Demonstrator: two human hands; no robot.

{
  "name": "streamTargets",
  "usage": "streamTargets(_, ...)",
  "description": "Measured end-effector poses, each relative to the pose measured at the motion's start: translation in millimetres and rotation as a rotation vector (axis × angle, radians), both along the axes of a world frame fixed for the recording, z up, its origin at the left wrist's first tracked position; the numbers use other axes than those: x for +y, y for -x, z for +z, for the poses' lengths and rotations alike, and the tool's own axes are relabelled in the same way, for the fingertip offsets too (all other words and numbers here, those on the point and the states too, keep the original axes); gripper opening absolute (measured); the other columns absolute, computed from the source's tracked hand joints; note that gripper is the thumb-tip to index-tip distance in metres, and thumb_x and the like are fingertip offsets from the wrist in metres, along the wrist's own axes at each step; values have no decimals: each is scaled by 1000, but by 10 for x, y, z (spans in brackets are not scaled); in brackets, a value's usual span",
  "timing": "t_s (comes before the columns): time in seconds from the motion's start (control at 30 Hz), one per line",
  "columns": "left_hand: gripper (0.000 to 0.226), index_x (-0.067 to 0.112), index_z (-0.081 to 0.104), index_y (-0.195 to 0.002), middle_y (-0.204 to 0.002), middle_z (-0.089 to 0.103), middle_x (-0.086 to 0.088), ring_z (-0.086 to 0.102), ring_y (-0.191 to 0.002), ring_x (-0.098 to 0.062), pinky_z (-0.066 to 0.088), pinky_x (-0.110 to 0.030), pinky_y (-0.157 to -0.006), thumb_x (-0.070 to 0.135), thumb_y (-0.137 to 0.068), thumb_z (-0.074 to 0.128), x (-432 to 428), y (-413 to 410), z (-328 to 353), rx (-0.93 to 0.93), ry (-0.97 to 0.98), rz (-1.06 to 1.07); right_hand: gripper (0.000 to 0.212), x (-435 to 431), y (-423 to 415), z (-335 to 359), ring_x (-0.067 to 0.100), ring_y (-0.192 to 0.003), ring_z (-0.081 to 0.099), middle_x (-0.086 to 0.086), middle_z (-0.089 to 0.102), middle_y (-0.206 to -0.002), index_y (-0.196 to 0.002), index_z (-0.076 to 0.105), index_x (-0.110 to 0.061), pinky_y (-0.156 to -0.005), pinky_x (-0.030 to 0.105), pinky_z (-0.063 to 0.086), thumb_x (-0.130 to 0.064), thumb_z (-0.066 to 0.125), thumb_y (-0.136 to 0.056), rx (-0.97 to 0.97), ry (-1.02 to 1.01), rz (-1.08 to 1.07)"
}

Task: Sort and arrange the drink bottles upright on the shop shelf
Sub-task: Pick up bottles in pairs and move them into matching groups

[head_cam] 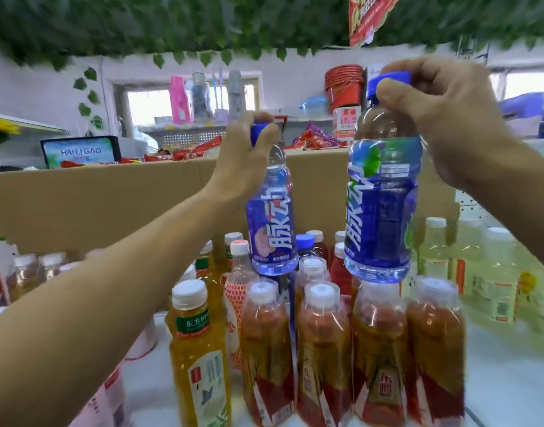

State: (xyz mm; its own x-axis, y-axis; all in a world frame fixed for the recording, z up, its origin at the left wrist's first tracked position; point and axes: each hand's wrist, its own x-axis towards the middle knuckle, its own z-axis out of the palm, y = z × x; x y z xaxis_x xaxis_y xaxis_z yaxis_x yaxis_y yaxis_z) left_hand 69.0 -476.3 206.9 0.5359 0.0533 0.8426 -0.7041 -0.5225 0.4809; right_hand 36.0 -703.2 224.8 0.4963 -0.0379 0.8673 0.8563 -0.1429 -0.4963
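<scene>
My left hand (pixel 246 158) grips the blue cap of a blue-labelled bottle with a pink fruit picture (pixel 272 223) and holds it upright in the air. My right hand (pixel 434 109) grips the blue cap of a larger blue-labelled bottle (pixel 380 211), also upright, hanging just above the standing bottles. Below them on the white shelf (pixel 505 380) stand several red tea bottles (pixel 323 349) with white caps. An amber tea bottle (pixel 200 359) stands at their left. Another blue-capped bottle (pixel 304 243) shows behind, mostly hidden.
Pale yellow drink bottles (pixel 492 278) fill the right side of the shelf. Small brown-drink bottles (pixel 27 272) stand at the left. A cardboard box wall (pixel 110 198) rises behind the bottles, with red snack packets (pixel 184 154) beyond it.
</scene>
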Motion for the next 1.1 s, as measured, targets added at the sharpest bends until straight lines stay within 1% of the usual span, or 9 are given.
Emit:
streamTargets(0.07,11,18,53,-114,-110,61,-8,66,-96,-20,58,-36,-88,22,-103,52,18,-113,-50,53,-25,18,10,-22,-157,22,9,-80,68,-1,69,-89,-99,66,-22,-76,26,58,-17,68,-90,4,9,13)
streamTargets(0.13,13,20,55,-115,-113,63,-8,66,-95,-18,57,-27,-83,24,-102,54,40,-202,-96,97,-65,48,14,-29,-295,31,12,-82,69,2,70,-92,-101,67,-21,-76,27,58,-20,69,-88,11,32,11)
streamTargets(0.33,25,18,59,-120,-96,61,9,65,-78,6,54,-12,-68,26,-96,64,78,-310,-181,189,-203,96,19,-52,-517,9,11,-82,69,3,71,-93,-108,66,-16,-73,22,57,-18,71,-90,40,86,34)
streamTargets(0.4,30,21,59,-122,-92,61,10,64,-77,2,51,-14,-66,30,-94,67,82,-317,-218,247,-294,117,21,-56,-541,-30,11,-78,69,5,72,-93,-109,66,-14,-69,20,57,-16,71,-89,55,102,60)
streamTargets(0.63,32,27,65,-118,-98,67,6,65,-87,-9,54,-30,-79,39,-89,72,171,-371,-501,589,-551,193,24,-90,-628,-124,1,-71,69,3,72,-91,-111,67,-10,-68,14,52,-13,72,-88,79,92,90)
streamTargets(0.73,36,25,65,-121,-94,64,10,63,-88,-6,52,-29,-80,38,-88,73,163,-436,-564,691,-648,200,24,-87,-644,-134,0,-72,69,1,71,-91,-111,67,-10,-68,13,52,-14,72,-88,73,90,94)
streamTargets(0.9,37,24,67,-119,-100,66,4,61,-81,-8,48,-27,-74,35,-86,77,133,-516,-623,810,-817,237,19,-59,-622,-114,2,-76,71,-2,72,-90,-105,67,-16,-71,16,55,-16,73,-88,44,118,83)
streamTargets(1.03,36,22,67,-115,-92,67,6,64,-78,-12,48,-23,-66,32,-83,80,132,-500,-575,870,-849,218,21,-19,-598,-89,3,-78,71,-1,72,-92,-108,67,-16,-74,17,55,-17,73,-88,16,144,62)
streamTargets(1.1,39,23,65,-118,-95,66,7,65,-84,-14,51,-25,-72,34,-84,79,140,-451,-522,919,-881,201,21,0,-586,-70,2,-78,71,-3,71,-93,-108,66,-17,-73,16,55,-18,73,-88,7,147,48)
